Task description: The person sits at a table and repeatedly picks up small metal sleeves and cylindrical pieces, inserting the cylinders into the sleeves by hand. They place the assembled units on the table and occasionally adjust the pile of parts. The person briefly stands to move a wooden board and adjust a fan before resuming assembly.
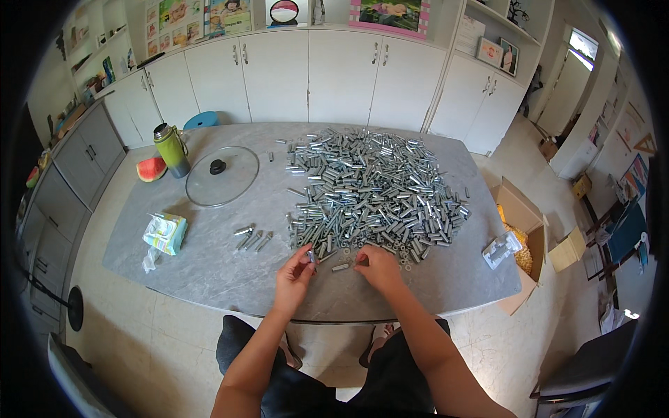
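My left hand (pixel 295 277) is at the near edge of a wide heap of silvery metal sleeves (pixel 373 184). Between its thumb and fingers is a short metal sleeve (pixel 311 257), held upright. My right hand (pixel 380 267) is closed in a pinch beside small ring washers (pixel 405 259); whatever its fingertips hold is too small to make out. On the table between the hands lies a single loose sleeve (pixel 340 267). Left of the heap, several bolts with sleeves on them (pixel 254 238) lie in a small group.
On the grey table (pixel 209 272) are a glass lid (pixel 240 182), a green bottle (pixel 171 150), a watermelon piece (pixel 150 169) and a wipes pack (pixel 166 233). A clear plastic container (pixel 501 249) sits at the right edge. Beyond it stands an open cardboard box (pixel 524 202) with yellowish contents.
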A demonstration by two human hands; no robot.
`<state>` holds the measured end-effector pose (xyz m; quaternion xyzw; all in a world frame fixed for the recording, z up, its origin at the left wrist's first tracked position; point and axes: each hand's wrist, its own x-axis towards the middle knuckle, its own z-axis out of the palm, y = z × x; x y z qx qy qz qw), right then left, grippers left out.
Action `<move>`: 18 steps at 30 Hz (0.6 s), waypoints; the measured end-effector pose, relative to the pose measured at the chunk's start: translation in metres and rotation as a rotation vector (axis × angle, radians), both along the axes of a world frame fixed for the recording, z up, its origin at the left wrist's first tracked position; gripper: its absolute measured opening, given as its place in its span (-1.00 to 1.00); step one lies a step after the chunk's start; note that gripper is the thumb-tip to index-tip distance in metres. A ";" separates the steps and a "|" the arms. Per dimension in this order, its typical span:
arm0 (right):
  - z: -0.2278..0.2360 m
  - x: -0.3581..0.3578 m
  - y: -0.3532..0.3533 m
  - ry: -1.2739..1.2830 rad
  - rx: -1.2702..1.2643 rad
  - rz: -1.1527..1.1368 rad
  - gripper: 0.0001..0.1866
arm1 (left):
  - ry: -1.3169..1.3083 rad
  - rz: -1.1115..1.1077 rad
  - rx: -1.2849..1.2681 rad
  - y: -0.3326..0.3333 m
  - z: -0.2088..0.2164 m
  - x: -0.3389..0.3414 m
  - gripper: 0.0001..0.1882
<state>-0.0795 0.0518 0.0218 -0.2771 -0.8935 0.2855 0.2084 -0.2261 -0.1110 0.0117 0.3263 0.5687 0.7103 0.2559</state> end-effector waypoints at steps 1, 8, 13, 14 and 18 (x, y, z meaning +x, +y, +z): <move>0.000 0.000 0.000 0.002 -0.008 -0.001 -0.77 | -0.022 -0.006 -0.004 0.000 0.001 0.001 -0.55; 0.011 -0.002 -0.007 -0.027 -0.072 -0.022 -0.73 | -0.096 -0.023 0.066 0.001 -0.011 -0.004 -0.62; 0.000 -0.005 -0.008 0.255 -0.493 0.070 -0.76 | -0.254 -0.010 0.043 0.002 -0.011 -0.005 -0.64; 0.001 -0.007 -0.011 0.312 -0.649 0.121 -0.77 | -0.286 -0.030 0.042 0.002 -0.009 -0.005 -0.66; 0.009 -0.013 -0.026 0.408 -0.888 0.242 -0.82 | -0.414 -0.061 0.022 0.000 0.006 0.002 -0.70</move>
